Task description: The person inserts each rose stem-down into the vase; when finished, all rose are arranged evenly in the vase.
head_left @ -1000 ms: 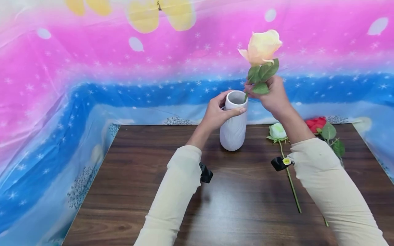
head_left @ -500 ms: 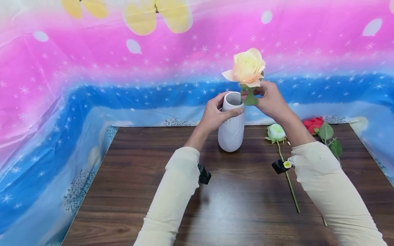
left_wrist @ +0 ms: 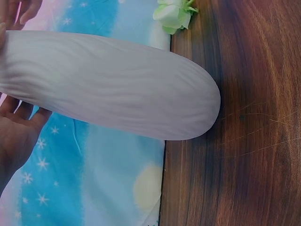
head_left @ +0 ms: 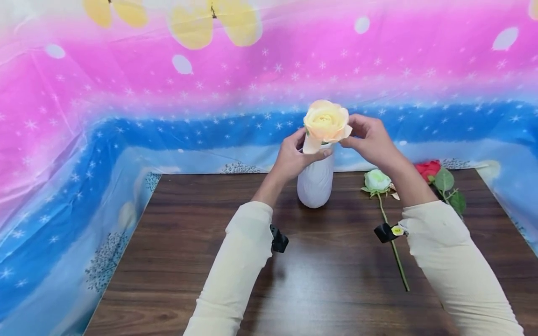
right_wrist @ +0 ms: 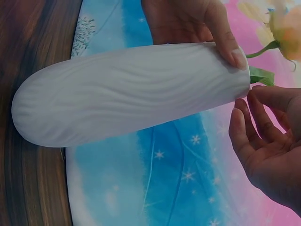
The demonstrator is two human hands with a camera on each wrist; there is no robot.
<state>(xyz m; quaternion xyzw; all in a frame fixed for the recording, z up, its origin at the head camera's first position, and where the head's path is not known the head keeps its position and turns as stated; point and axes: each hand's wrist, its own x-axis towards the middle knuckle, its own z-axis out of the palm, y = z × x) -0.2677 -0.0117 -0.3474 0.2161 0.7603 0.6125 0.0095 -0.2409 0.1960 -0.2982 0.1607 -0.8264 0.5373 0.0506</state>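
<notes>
Peach rose (head_left: 326, 120) lowered into vase (head_left: 315, 186), between hands (head_left: 290, 156) (head_left: 371, 140).

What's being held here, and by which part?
The left hand grips the white vase near its rim; whether the right hand holds anything cannot be told.

glare whitens the head view's tabletop (head_left: 308, 291), while both wrist views look dimmer

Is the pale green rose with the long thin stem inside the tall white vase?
No, the pale green rose lies on the dark brown wooden table, apart from the tall white vase.
</notes>
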